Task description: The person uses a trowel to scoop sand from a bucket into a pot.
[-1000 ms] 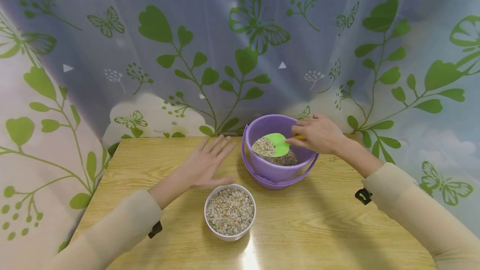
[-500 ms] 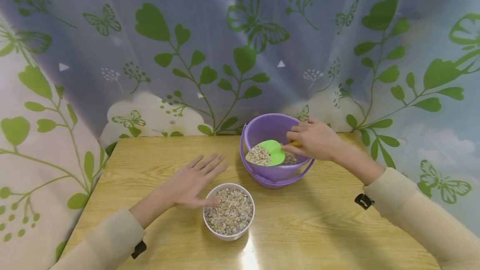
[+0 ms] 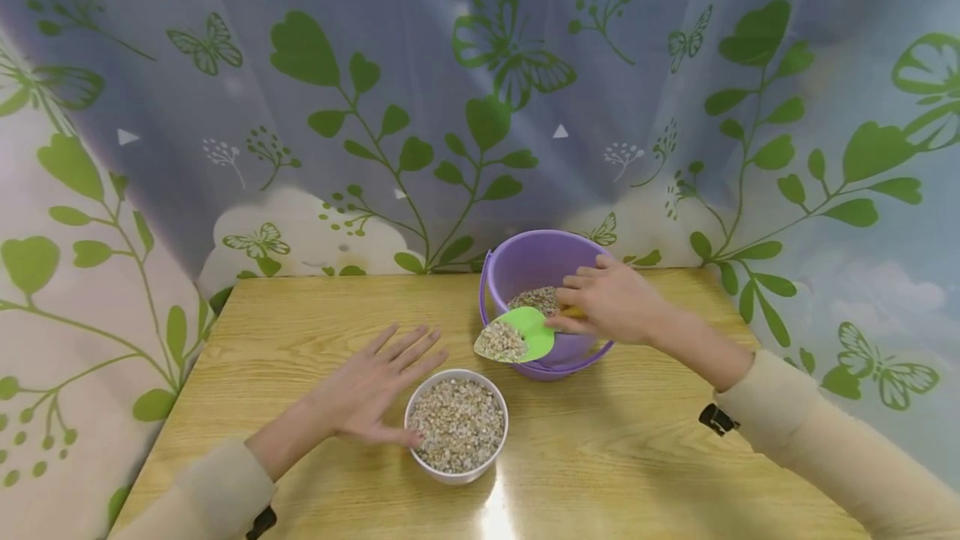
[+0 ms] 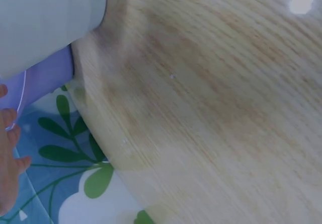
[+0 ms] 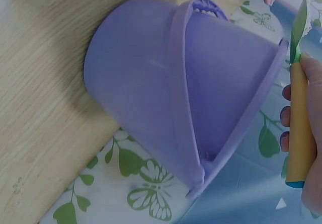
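Now we see right hand (image 3: 611, 300) gripping scoop (image 3: 517, 337) by its yellow handle, over bucket (image 3: 525, 261) rim | load loose, spills easily, keep level | left hand (image 3: 367, 386) flat on worktop (image 3: 645, 448), touching bowl (image 3: 457, 423)

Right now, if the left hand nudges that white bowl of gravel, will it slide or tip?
The white bowl is low, wide and filled nearly to the rim, so it probably feels heavy and resists tipping. On the glossy table it would likely slide, and a jolt could spill the gravel.
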Demonstrator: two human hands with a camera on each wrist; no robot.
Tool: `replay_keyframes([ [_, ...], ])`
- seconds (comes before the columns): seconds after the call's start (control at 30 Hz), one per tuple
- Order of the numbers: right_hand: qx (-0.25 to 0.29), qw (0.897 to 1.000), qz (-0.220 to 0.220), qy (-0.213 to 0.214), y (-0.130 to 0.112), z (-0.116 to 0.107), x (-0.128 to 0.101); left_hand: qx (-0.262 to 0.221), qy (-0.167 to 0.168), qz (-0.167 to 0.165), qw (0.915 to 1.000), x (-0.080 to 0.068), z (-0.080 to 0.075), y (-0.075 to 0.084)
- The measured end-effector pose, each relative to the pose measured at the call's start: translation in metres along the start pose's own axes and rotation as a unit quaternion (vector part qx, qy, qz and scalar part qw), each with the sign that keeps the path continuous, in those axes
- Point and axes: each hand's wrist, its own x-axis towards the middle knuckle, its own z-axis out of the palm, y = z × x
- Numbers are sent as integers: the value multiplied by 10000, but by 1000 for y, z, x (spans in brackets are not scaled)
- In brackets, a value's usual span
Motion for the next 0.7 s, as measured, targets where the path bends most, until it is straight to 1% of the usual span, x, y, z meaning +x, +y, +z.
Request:
replay_keyframes([
  [0.27,-9,9999,-85,-92,-16,5,3,-83,28,-15,10000,-6,7,3],
  [0.5,60,9997,-211,127,-28,7,9,-66,63,-14,10000,-9,10,5],
  [0.7,-73,9985,-408,359,-40,9,13,-78,45,-39,10000,-9,11,6],
])
